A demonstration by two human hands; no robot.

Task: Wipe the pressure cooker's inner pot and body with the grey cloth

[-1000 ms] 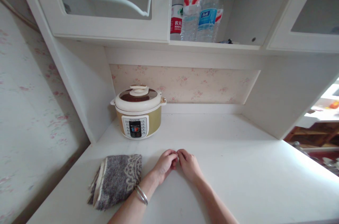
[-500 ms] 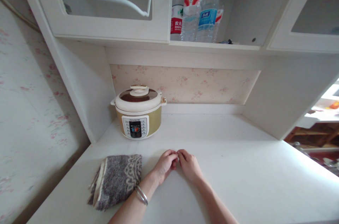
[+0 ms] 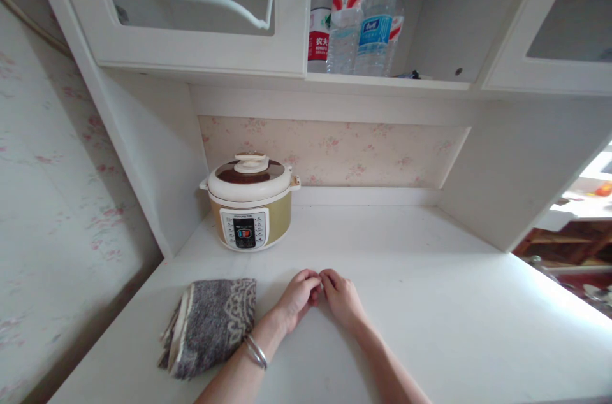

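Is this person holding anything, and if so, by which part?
No held object shows; left grip and right grip meet at the fingertips, possibly hiding something tiny.

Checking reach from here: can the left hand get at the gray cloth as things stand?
Likely yes: the left hand is near the gray cloth, and no object stands between them.

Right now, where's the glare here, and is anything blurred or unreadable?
Head view: glare whitens the counter toward its right edge; head view: fine lettering on the cooker is too small to read; head view: the left hand and right hand show no obvious blur.
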